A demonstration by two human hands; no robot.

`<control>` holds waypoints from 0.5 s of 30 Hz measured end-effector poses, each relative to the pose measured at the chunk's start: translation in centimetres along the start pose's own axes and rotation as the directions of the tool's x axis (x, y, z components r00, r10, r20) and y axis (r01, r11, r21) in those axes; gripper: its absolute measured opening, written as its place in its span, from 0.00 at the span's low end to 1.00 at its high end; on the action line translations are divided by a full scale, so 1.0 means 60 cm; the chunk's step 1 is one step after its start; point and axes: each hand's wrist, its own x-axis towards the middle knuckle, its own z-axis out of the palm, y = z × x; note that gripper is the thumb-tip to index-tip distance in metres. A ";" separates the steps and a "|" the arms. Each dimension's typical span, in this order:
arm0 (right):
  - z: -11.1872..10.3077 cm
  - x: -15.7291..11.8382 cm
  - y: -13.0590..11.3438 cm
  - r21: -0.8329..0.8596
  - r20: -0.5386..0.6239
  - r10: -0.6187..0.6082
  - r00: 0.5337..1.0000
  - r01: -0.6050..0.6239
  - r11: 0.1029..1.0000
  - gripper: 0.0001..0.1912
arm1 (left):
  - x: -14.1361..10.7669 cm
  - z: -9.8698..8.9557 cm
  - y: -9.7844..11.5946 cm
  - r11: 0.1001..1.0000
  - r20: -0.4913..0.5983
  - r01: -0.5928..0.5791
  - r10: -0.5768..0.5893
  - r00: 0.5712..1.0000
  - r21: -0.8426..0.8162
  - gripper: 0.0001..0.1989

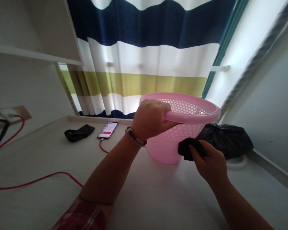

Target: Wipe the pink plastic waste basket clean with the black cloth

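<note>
A pink plastic wastebasket (166, 150) with a perforated upper wall stands tilted on the pale surface. My left hand (152, 116) is closed over the near left part of its rim, fingers on the inside and thumb below. In my right hand (211, 163) a bunched black cloth (190, 148) is pinched between thumb and fingers, held close in front of the basket's right side. I cannot tell whether the cloth touches the basket wall.
A full black garbage bag (227, 140) lies at the right behind my right hand. On the left are a folded black piece (79, 132), a phone (108, 130) on a red cable (60, 173), and a wall socket (11, 115). A striped curtain (144, 60) hangs behind.
</note>
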 end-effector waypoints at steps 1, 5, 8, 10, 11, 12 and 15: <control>0.005 -0.003 0.005 -0.016 0.064 -0.012 0.998 0.013 1.000 0.11 | -0.001 0.001 -0.001 1.000 -0.002 0.003 -0.003 1.000 -0.002 0.26; 0.040 -0.024 0.030 -0.097 0.462 -0.026 0.887 0.079 0.992 0.10 | -0.001 0.002 -0.002 1.000 -0.002 0.012 -0.012 1.000 -0.018 0.27; 0.062 -0.032 0.044 -0.117 0.580 -0.002 0.815 0.085 0.989 0.10 | 0.001 0.002 -0.002 1.000 0.007 0.006 -0.006 1.000 -0.010 0.26; 0.066 -0.033 0.046 -0.093 0.577 0.009 0.817 0.055 0.994 0.10 | 0.002 0.001 -0.002 1.000 0.010 0.002 -0.002 1.000 0.011 0.26; 0.065 -0.031 0.044 -0.064 0.570 0.013 0.821 0.029 0.998 0.11 | 0.003 0.001 -0.002 1.000 0.011 0.001 -0.002 1.000 0.021 0.26; 0.062 -0.030 0.041 -0.025 0.559 0.016 0.829 -0.002 1.000 0.11 | 0.004 0.001 -0.002 1.000 0.011 0.001 -0.002 1.000 0.029 0.25; 0.041 -0.022 0.029 0.114 0.464 0.018 0.886 -0.080 0.990 0.14 | 0.005 0.001 -0.002 0.999 0.011 0.000 0.000 1.000 0.039 0.24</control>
